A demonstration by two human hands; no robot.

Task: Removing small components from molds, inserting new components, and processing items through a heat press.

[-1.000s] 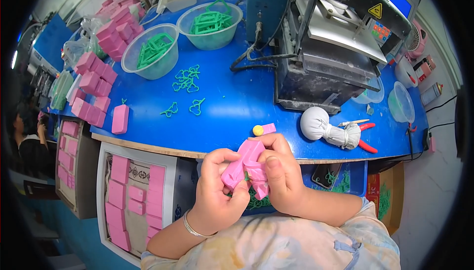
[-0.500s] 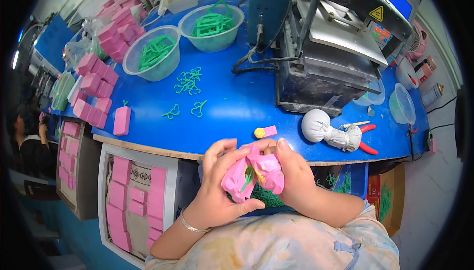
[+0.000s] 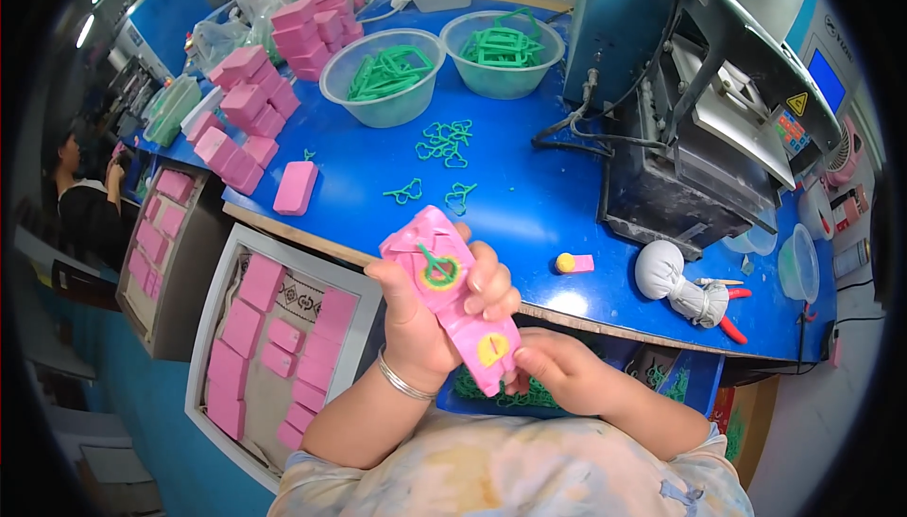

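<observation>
My left hand (image 3: 420,342) is wrapped round a pink rubber mould (image 3: 463,331), opened out so its inner faces show. In the upper part lies a green wax piece (image 3: 437,265) with a looped end and a short stem, ringed by yellow. The lower part has a round yellow patch with a small slit. My right hand (image 3: 564,370) pinches the mould's lower end between thumb and fingers. On the blue table beyond lie loose green wax pieces (image 3: 444,142) with looped ends.
Green frames fill two clear bowls (image 3: 383,106) (image 3: 503,75). Pink blocks (image 3: 248,106) are stacked at left, others lie in an open drawer (image 3: 302,366). At right stand a press machine (image 3: 699,158), a white cloth pouch (image 3: 661,271) and red-handled pliers (image 3: 732,330). A person (image 3: 85,191) sits far left.
The mould, earlier folded between both hands, is now spread out with its inner faces showing. My right hand has shifted down to its lower end. The whole view has swung left.
</observation>
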